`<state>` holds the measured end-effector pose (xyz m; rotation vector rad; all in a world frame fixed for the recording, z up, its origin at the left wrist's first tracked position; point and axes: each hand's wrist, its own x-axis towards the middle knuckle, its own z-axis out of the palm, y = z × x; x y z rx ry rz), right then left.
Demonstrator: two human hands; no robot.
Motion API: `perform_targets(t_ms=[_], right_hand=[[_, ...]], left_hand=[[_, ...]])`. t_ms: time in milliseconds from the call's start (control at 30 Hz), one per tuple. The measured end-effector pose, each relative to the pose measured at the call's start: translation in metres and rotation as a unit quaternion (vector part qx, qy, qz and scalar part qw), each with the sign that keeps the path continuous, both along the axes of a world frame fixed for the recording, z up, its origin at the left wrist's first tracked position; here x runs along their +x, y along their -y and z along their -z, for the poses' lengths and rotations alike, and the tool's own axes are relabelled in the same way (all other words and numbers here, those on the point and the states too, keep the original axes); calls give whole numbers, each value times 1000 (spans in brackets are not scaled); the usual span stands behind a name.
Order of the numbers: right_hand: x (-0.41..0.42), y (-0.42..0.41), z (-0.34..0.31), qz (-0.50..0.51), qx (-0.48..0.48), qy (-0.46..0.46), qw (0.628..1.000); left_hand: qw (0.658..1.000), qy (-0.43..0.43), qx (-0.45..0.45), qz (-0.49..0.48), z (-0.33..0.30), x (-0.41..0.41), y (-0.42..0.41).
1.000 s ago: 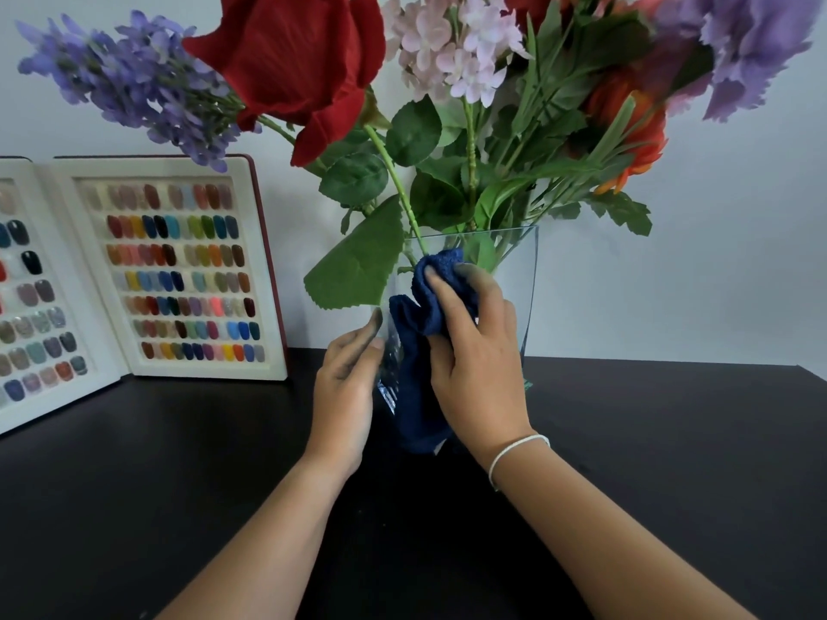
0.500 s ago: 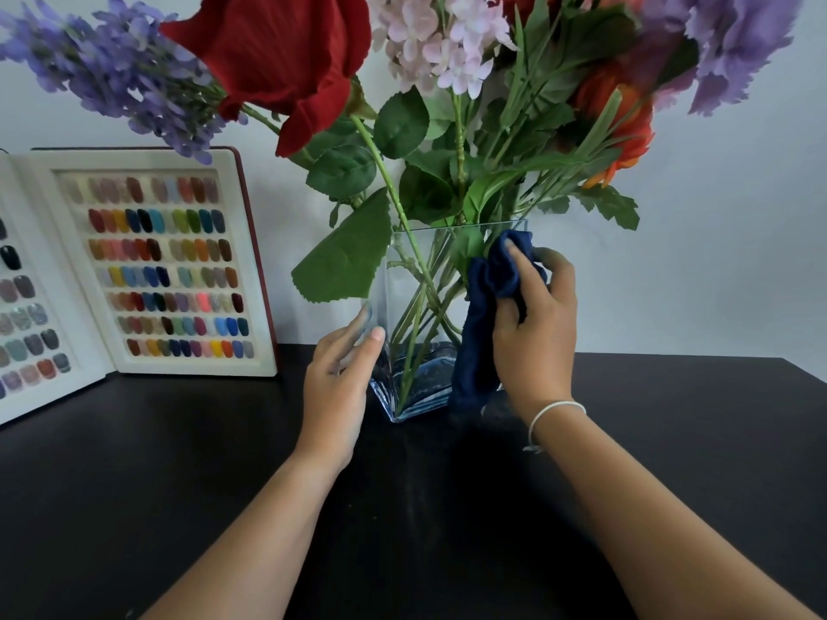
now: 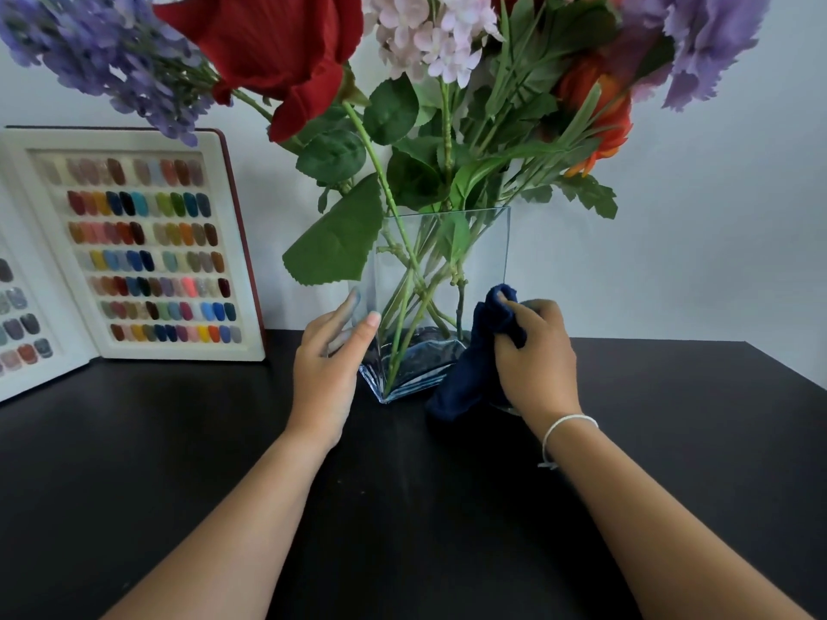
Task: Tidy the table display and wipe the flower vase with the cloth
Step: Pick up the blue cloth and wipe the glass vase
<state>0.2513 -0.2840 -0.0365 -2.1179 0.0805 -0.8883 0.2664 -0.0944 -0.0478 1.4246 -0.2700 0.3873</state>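
Note:
A clear square glass vase (image 3: 485, 261) stands on the black table (image 3: 402, 507), one corner toward me, filled with artificial flowers (image 3: 429, 42) and green stems. My left hand (image 3: 329, 360) lies flat against the vase's lower left side, fingers spread, bracing it. My right hand (image 3: 534, 355) is closed around a dark blue cloth (image 3: 465, 378) and presses it against the lower right side of the vase. The cloth's free end hangs down to the tabletop and hides the vase's right bottom corner.
An open white display book of coloured nail samples (image 3: 138, 248) stands at the back left against the pale wall (image 3: 693, 239). Large blooms and leaves overhang the vase on both sides. The table's right edge (image 3: 796, 373) runs near the frame's right side.
My right hand has carried the cloth from the vase's front near the rim over to the right side, then down it to the base. The left hand stayed on the vase's left side.

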Motion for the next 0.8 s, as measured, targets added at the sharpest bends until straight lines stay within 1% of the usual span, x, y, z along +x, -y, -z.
perform_targets(t_ms=[100, 133, 200, 333, 367, 400, 467, 533, 567, 633, 700, 800], right_hand=[[-7, 11, 3, -10, -41, -134, 990], [-10, 17, 2, -18, -42, -160, 986], [-17, 29, -4, -25, -24, -149, 988], [-31, 51, -23, -61, 74, -67, 993], [-32, 55, -25, -74, 86, -53, 992], [-33, 58, -27, -80, 73, -44, 993], [-31, 57, -25, -80, -7, -43, 996], [-25, 46, -20, -92, -94, -42, 990], [-22, 38, -17, -106, -117, -41, 987], [-16, 25, -13, -127, -121, -44, 984], [-13, 20, -11, -116, -113, -59, 985], [-10, 19, -6, -83, -158, -111, 978]], left_hand=[[1000, 0, -2, -2, -1, 0, 0], [1000, -1, -2, -2, -1, -1, 0], [1000, -4, -2, -4, -1, -2, 1], [1000, -6, -2, -12, -1, -1, 1], [1000, -5, 1, -14, -1, -1, 1], [1000, -6, 3, -15, 0, 0, 2], [1000, -7, 4, -20, 0, 1, 2], [1000, -8, 4, -23, 0, 2, 2], [1000, -9, 5, -23, 0, 2, 1], [1000, -9, 6, -24, 0, 1, 1], [1000, -8, 7, -24, 0, 1, 1], [1000, -9, 12, -21, -1, 0, 2]])
